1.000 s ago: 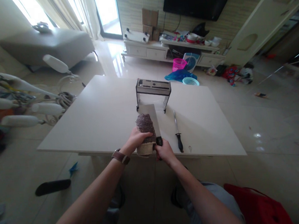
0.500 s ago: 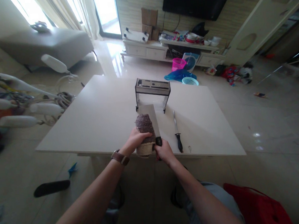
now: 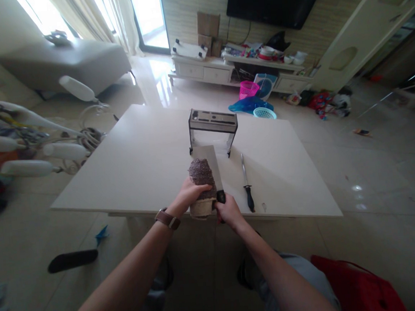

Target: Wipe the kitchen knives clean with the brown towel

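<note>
My left hand (image 3: pixel 192 191) is closed around a brown, fuzzy folded cloth (image 3: pixel 200 173) with a beige band at its near end. The cloth lies against the blade of a cleaver (image 3: pixel 211 156), covering part of it. The blade points away from me, flat and broad. At the table's near edge my right hand (image 3: pixel 229 209) grips the cleaver's black handle. To its right lies a sharpening steel (image 3: pixel 248 190) with a black handle, its rod pointing away. Beyond the blade stands a knife block (image 3: pixel 212 119) with a slotted top and see-through sides.
All this is on a white table (image 3: pixel 121 157). A blue bag (image 3: pixel 248 105) and a pale blue basket (image 3: pixel 264 113) sit on the floor past its far edge. White padded arms of some equipment (image 3: pixel 29 168) stand at the left. A red bag (image 3: pixel 358 287) is at the lower right.
Almost nothing differs: the whole view has shifted very slightly to the right. Both hands keep their grips, with the cloth against the blade as before.
</note>
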A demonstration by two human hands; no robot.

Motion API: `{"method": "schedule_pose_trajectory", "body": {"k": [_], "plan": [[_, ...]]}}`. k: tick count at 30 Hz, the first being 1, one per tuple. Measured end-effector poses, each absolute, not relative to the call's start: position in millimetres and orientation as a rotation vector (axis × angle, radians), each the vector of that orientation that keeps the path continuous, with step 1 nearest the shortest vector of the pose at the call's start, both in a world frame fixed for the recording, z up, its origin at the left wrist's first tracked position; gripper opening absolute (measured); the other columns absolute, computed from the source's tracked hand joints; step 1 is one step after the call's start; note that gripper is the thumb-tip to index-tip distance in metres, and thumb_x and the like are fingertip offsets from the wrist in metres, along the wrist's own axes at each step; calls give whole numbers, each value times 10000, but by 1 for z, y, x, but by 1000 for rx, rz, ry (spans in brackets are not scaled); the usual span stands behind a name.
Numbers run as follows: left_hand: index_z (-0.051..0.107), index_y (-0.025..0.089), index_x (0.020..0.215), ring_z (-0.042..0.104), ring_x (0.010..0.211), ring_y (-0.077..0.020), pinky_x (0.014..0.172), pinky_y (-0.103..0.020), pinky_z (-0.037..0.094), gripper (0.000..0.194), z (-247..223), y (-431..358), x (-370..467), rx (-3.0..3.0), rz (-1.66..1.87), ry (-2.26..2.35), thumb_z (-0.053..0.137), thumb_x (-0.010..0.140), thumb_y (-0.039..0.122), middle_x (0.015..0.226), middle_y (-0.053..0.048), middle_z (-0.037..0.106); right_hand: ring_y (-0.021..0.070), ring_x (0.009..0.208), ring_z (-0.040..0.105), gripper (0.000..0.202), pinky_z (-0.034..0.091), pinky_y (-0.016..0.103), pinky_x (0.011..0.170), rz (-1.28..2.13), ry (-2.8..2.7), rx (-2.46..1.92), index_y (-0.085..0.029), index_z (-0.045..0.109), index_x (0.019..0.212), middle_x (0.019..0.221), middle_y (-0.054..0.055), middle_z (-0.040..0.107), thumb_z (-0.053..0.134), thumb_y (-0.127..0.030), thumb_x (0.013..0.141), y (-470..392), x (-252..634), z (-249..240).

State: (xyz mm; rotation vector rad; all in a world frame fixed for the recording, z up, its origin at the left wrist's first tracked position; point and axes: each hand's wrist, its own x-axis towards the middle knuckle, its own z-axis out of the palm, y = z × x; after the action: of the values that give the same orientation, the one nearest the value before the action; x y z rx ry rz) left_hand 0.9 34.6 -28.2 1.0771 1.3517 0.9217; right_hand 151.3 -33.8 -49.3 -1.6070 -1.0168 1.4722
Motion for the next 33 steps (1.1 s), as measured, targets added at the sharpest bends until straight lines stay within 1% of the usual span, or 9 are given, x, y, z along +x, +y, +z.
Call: {"method": "schedule_pose_trajectory", "body": {"k": [7, 12, 17, 22, 26, 33], "plan": [[760, 118, 951, 724, 852, -238, 792, -368, 602, 455, -29, 36, 1, 1069, 904, 1337, 864, 526, 245, 961, -94, 785, 127, 319, 444, 141, 410, 243, 324, 1473, -1017, -1598, -205, 559, 814, 461, -81, 507, 601, -232, 682, -34, 152, -50], [757, 124, 951, 729, 875, -242, 829, -379, 604, 454, -32, 37, 2, 1074, 911, 1329, 861, 520, 221, 961, -89, 787, 120, 333, 464, 130, 393, 216, 347, 1459, -1046, -1620, -195, 572, 817, 448, -81, 497, 594, -228, 693, -33, 153, -50], [755, 128, 960, 730, 890, -247, 853, -394, 602, 460, -31, 36, 2, 1069, 905, 1335, 861, 526, 234, 969, -93, 786, 119, 330, 454, 146, 417, 226, 354, 1462, -1045, -1612, -196, 567, 828, 443, -89, 487, 597, -235, 691, -33, 152, -50], [755, 122, 945, 729, 885, -248, 826, -382, 608, 457, -27, 36, 2, 1058, 891, 1339, 863, 513, 228, 963, -94, 788, 128, 319, 442, 170, 414, 242, 324, 1483, -1012, -1604, -205, 553, 843, 452, -90, 492, 597, -246, 684, -34, 152, -49], [758, 128, 928, 729, 870, -241, 823, -378, 610, 435, -24, 35, 3, 1043, 888, 1336, 859, 513, 212, 947, -84, 789, 127, 330, 451, 163, 413, 238, 332, 1478, -1012, -1615, -201, 556, 835, 460, -82, 505, 599, -244, 685, -34, 151, -47], [761, 122, 931, 729, 867, -251, 813, -384, 606, 453, -25, 34, 2, 1065, 892, 1361, 874, 509, 240, 939, -96, 786, 116, 335, 458, 155, 414, 223, 355, 1472, -1018, -1624, -197, 559, 840, 454, -90, 497, 598, -235, 694, -34, 151, -46]]}}
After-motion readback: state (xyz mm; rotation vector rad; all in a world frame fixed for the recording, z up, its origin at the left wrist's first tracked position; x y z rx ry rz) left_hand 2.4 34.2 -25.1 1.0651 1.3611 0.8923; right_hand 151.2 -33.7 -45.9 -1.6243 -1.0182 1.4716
